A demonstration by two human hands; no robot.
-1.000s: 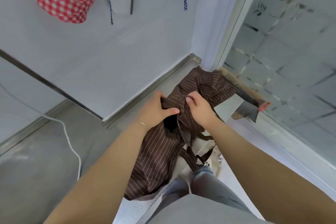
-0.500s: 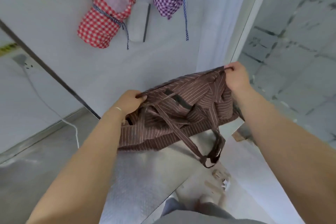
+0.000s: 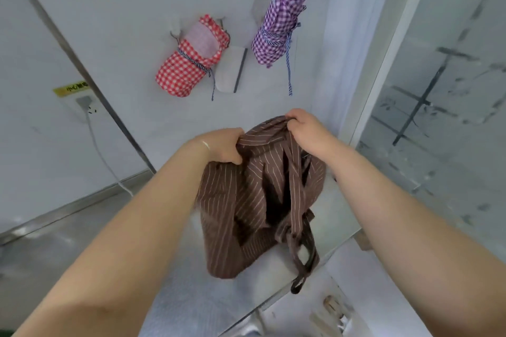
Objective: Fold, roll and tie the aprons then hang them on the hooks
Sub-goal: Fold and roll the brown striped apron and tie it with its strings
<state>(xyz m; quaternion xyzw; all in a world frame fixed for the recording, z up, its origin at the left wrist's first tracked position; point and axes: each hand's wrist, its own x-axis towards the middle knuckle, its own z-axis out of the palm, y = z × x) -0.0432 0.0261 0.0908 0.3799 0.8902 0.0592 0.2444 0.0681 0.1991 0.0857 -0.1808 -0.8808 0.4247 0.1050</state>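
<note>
A brown pinstriped cloth apron is gripped along its top edge by the left hand and right hand, fingers curled tight round bunched fabric. Below the 2 grips it is hung in loose folds, straps dangling over a silvery table.

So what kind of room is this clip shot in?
Probably a kitchen or utility corner: a metal-topped counter against white wall panels, wall hooks holding a rolled red gingham apron and a purple one, and a wall socket.
</note>
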